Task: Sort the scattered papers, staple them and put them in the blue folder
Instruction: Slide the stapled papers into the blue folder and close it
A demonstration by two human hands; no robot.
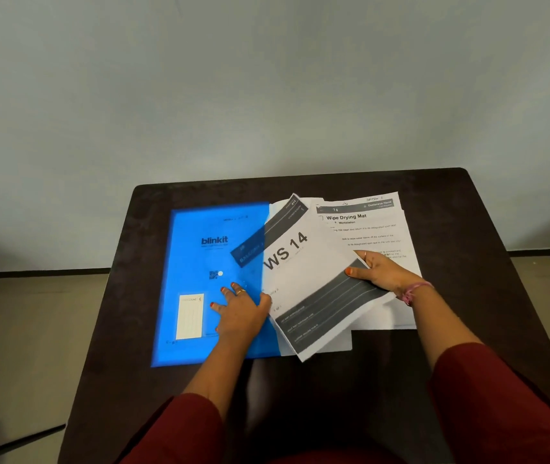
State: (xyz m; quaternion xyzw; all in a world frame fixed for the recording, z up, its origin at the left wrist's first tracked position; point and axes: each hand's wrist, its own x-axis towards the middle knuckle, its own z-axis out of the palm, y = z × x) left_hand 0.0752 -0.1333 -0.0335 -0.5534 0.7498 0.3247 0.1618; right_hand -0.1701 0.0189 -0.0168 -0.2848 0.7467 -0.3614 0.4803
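Filing step: left hand flat, fingers spread, on blue folder; right hand gripping half-inserted papers; next, probably squaring and pushing them fully inside.

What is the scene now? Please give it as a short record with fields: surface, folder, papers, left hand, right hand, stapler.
surface: dark table
folder: blue folder, flat on the table's left part, translucent
papers: "WS 14" sheet tilted, its left corner showing through the folder; "Wipe Drying Mat" sheet beneath it; more white sheets under both
left hand: fingers spread, presses on the folder
right hand: grips the right edge of the "WS 14" sheet
stapler: none in view
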